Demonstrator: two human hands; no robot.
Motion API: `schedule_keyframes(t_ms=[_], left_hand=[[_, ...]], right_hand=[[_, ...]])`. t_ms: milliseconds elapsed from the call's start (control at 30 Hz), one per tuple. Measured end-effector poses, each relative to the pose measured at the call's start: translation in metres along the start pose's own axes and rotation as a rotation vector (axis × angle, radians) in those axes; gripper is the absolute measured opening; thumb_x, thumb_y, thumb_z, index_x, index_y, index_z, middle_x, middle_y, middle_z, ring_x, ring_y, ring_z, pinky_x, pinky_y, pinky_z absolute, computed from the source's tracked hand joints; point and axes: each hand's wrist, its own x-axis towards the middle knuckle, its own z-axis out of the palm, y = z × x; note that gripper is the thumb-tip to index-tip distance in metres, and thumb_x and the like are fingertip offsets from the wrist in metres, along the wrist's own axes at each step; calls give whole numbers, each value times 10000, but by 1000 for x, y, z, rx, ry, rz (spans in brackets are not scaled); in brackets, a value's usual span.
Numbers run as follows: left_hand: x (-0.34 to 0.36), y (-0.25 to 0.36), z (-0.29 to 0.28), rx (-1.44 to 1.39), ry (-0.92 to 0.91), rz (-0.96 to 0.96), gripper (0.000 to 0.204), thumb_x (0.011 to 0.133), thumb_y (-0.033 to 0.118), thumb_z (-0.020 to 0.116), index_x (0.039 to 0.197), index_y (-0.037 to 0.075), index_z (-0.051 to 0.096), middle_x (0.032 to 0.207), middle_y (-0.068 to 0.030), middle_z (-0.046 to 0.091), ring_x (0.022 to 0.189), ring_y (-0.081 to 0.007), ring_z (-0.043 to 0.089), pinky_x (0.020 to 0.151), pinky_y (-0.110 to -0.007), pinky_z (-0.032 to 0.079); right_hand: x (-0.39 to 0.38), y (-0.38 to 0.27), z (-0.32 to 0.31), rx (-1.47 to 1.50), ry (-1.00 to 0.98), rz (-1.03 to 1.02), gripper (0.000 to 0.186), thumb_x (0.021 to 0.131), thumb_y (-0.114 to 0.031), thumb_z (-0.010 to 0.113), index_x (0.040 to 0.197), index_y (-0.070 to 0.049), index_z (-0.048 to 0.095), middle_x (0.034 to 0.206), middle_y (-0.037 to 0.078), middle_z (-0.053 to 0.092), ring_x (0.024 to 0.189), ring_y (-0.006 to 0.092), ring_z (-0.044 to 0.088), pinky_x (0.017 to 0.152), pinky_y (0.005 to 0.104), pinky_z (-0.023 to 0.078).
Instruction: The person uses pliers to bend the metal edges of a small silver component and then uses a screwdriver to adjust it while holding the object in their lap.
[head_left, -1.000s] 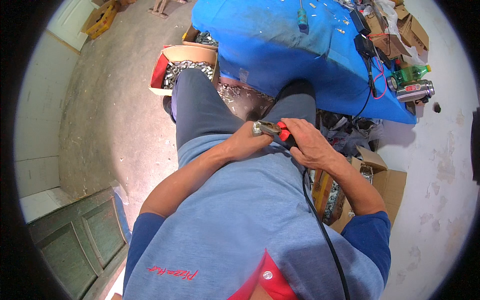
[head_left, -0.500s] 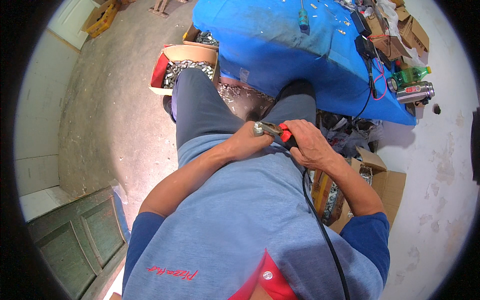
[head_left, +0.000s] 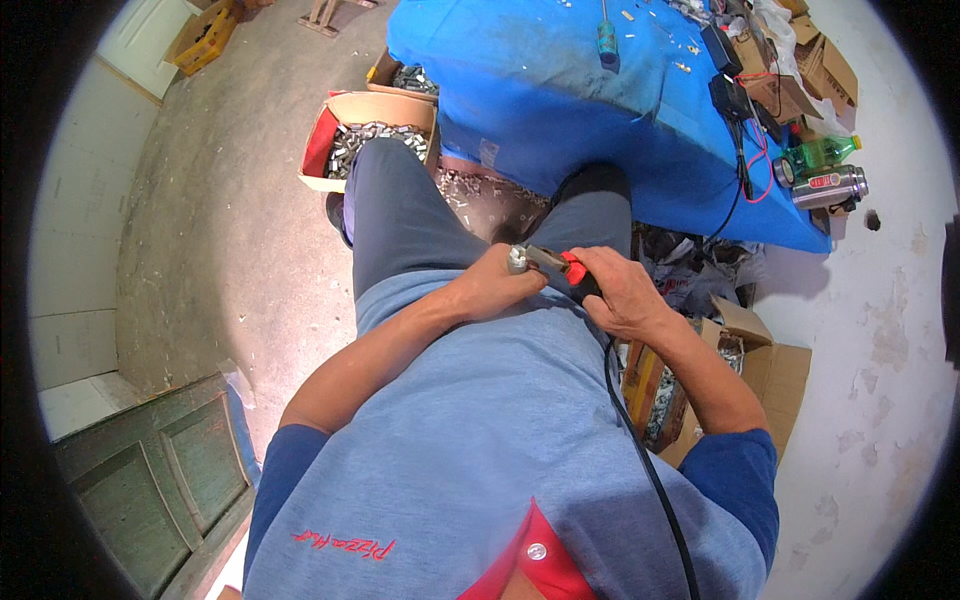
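My left hand (head_left: pixel 497 282) is closed around a small silvery metal cylinder (head_left: pixel 517 260), whose end sticks out above my thumb and finger. In my right hand (head_left: pixel 625 292) are pliers with red and black handles (head_left: pixel 574 268), gripped in a closed fist. The metal jaws of the pliers (head_left: pixel 543 257) reach left to the cylinder's end; whether they pinch it cannot be made out. Both hands are held together in front of my lap.
A box of small metal cylinders (head_left: pixel 372 105) stands by my left knee. Ahead is a blue-covered table (head_left: pixel 560 110) bearing a screwdriver (head_left: pixel 606 40), black adapters (head_left: pixel 730 95), a green bottle (head_left: pixel 822 152) and a steel flask (head_left: pixel 830 187). Cardboard boxes (head_left: pixel 780 380) stand at right. A black cable (head_left: pixel 640 440) crosses my shirt.
The pliers' jaws and my right hand have shifted slightly at the cylinder's end. My left hand stays nearly where it was, still holding the cylinder.
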Motion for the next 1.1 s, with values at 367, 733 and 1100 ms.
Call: schedule_keyframes(t_ms=[367,733,1100], left_hand=[[7,-21,-2,58,368,46,355,910,248,598,683,-25,605,588,-25,533,596,-106,481,552,-363,407],[9,-24,1,237,476,34,283,921,202,611,775,-37,655,640,-102,607,630,-156,550,597,-358,441],[4,-7,4,318,487,36,265,889,228,617,854,-21,700,702,-152,679,657,-181,642,617,-378,483]], right_hand=[[5,-27,-54,1001,-579,562,533,731,-99,556,1250,15,576,1001,85,673,798,121,615,630,247,501],[29,-18,-63,1090,-783,640,506,757,-161,579,1225,31,589,1052,166,700,848,207,686,622,318,598],[30,-14,-52,1177,-735,677,503,773,-187,567,1216,50,585,1018,187,700,861,250,700,602,334,605]])
